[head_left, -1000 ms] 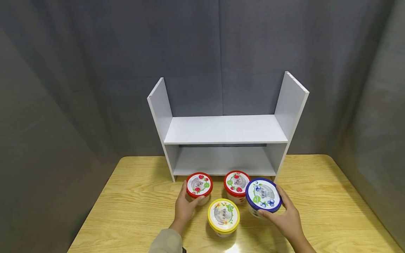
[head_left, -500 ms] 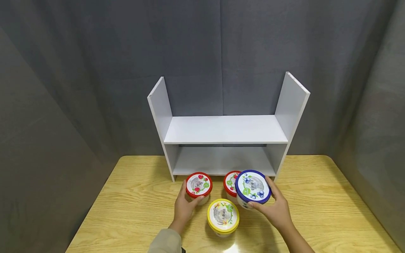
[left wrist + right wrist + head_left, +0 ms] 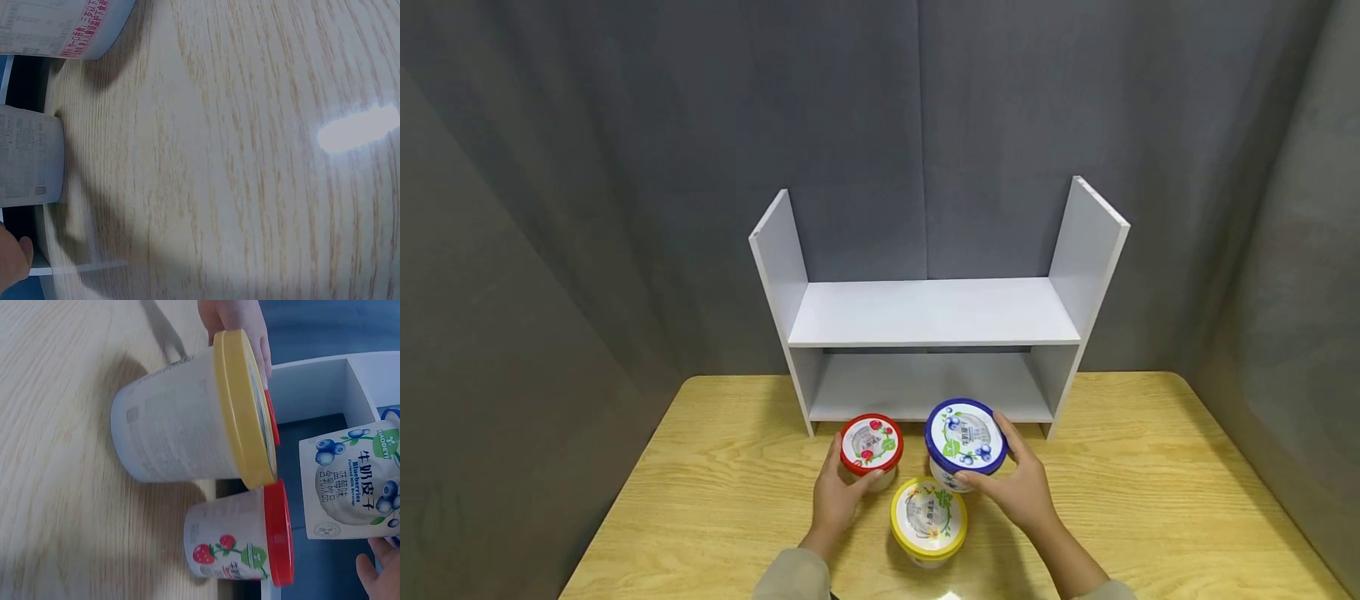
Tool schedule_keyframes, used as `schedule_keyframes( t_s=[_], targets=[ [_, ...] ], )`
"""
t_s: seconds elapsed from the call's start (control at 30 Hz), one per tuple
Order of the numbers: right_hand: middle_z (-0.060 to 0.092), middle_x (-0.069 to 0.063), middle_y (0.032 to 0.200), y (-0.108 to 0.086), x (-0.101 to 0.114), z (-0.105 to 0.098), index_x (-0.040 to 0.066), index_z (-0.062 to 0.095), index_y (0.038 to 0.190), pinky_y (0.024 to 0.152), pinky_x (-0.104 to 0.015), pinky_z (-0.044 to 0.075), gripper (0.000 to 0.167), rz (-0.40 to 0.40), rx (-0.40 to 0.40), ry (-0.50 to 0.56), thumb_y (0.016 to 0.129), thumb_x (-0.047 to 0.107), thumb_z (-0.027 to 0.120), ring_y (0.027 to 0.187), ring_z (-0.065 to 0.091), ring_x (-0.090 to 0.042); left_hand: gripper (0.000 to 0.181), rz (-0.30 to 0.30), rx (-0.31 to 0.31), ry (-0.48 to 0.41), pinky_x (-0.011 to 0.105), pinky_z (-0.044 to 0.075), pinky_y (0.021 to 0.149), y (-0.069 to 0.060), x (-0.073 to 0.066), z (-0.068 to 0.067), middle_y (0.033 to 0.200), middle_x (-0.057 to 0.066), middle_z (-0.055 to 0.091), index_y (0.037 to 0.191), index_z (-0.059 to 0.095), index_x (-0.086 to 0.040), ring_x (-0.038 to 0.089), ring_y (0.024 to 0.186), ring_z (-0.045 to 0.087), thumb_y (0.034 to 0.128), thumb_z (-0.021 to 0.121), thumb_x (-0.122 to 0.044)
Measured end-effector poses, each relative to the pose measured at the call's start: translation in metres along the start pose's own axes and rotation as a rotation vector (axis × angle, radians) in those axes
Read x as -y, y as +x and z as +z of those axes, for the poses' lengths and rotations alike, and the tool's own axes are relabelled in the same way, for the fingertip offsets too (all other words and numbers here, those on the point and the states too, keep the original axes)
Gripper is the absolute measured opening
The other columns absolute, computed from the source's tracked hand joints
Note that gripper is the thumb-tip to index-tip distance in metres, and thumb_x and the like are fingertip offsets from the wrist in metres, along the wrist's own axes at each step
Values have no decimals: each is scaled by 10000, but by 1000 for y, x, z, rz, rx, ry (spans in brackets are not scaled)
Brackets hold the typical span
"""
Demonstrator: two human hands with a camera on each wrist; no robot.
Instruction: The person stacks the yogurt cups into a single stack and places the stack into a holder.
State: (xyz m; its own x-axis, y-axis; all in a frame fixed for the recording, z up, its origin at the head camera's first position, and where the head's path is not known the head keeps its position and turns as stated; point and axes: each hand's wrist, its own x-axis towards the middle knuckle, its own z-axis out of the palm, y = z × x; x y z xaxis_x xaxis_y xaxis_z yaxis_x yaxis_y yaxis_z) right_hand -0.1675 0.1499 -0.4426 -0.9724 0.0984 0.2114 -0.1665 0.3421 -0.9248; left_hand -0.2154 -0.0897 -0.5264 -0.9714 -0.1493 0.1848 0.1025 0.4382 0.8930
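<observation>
My left hand [image 3: 837, 505] curls its thumb and fingers round a red-lidded tub [image 3: 871, 444]. With my right hand [image 3: 1022, 490] I grip the blue-lidded blueberry tub [image 3: 966, 437], tilted in the right wrist view. In the head view it hides the second red-lidded tub, whose strawberry side [image 3: 228, 540] shows in the right wrist view. Nearer me, between the hands, stands a yellow-lidded tub [image 3: 928, 517]. The left wrist view shows part of my left hand [image 3: 12, 259] and a pale tub [image 3: 28, 156] whose lid is out of frame.
Behind the tubs stands a white two-level shelf [image 3: 932, 312] with tall side panels. Its lower board [image 3: 925, 383] lies just beyond them. Grey curtains [image 3: 865, 125] hang behind and at both sides of the wooden table [image 3: 715, 500].
My right hand has carried the blue-lidded tub leftward, over the place where the second red-lidded tub showed, covering it from the head view. My left hand has stayed at its tub.
</observation>
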Motion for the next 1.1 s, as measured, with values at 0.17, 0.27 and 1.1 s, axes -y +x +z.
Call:
schedule_keyframes(
  t_s=[0.17,0.27,1.1],
  targets=[
    [302,-144,1349,4,2,11,123,303,1341,932,-561,252,941,14,34,15,559,256,809,1186,293,-363,878,-4,-8,-8,426,219,1003,-2,2,1,1352,140,303,1338,286,-25,297,1232,251,638,755,-274],
    [336,-148,1326,8,2,17,129,303,1341,917,-493,329,956,24,36,31,545,254,817,1171,331,-338,877,-4,-6,-1,436,225,998,-2,3,2,1350,145,306,1339,285,-28,306,1229,255,640,752,-280],
    [399,-129,1278,34,14,62,122,306,1340,877,-441,391,979,-1,77,73,529,329,812,1143,376,-310,866,6,15,-22,466,213,995,1,0,1,1356,158,289,1342,269,-17,325,1231,243,663,732,-293]
  ],
)
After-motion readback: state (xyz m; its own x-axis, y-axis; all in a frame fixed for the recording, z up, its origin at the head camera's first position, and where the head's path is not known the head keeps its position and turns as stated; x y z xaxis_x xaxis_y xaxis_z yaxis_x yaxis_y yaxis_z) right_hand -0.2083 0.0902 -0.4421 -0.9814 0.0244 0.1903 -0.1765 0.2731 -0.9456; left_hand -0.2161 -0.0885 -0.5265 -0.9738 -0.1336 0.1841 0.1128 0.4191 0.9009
